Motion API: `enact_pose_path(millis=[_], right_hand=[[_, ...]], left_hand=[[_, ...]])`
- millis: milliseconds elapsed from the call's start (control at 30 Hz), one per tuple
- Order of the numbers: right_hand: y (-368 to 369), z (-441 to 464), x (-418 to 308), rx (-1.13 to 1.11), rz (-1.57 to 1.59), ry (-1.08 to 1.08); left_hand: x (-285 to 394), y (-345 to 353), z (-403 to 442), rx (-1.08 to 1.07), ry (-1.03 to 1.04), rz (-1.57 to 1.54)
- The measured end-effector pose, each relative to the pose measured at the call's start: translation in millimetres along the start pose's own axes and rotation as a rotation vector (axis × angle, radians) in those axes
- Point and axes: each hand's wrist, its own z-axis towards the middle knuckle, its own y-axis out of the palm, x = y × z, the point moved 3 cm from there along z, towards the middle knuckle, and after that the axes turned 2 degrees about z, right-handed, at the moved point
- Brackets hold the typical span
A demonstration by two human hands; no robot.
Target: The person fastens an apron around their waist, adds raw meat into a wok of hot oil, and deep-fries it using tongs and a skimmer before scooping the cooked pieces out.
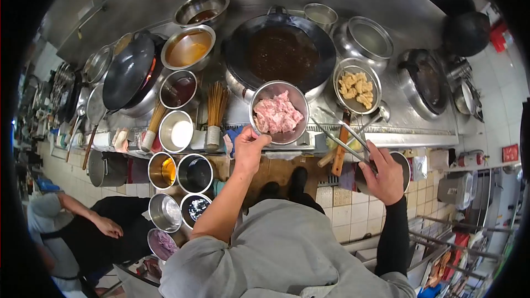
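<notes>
The fingers of the left hand [249,150] run out of sight under a metal bowl [284,139], gripped at its near rim with the thumb on top; the bowl in turn covers part of the near edge of a black wok [236,49] of dark liquid. The right hand [385,174] is closed around the handle end of metal tongs [353,152], whose arms stand apart; their tips seem to end just beside the bowl, though slim metal on metal is hard to separate there. At left, a second person [109,225] is cut off by the dark rim of the view. A red sign [510,153] at right carries marks too small to read. The bowl's meat [279,113] is raw, pale pink, white-streaked and loosely heaped.
</notes>
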Motion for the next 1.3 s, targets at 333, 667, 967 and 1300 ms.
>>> enact_pose_path(millis=[333, 667, 967, 1300], right_hand=[[-12.1, 127.5, 21.6, -0.199, -0.187, -0.521], [6.3, 181.0, 5.5, -0.228, -0.234, -0.678], [-6.3, 211.7, 9.0, -0.057, -0.102, -0.554], [-5.3, 231.3, 31.9, 0.006, -0.195, -0.398]], left_hand=[[6.1, 29.1, 2.7, 0.265, 0.176, -0.055], [6.5, 16.6, 8.4, 0.299, 0.07, -0.193], [11.8, -22.1, 31.9, 0.414, -0.012, -0.265], [0.2, -49.4, 42.6, 0.435, -0.05, -0.25]])
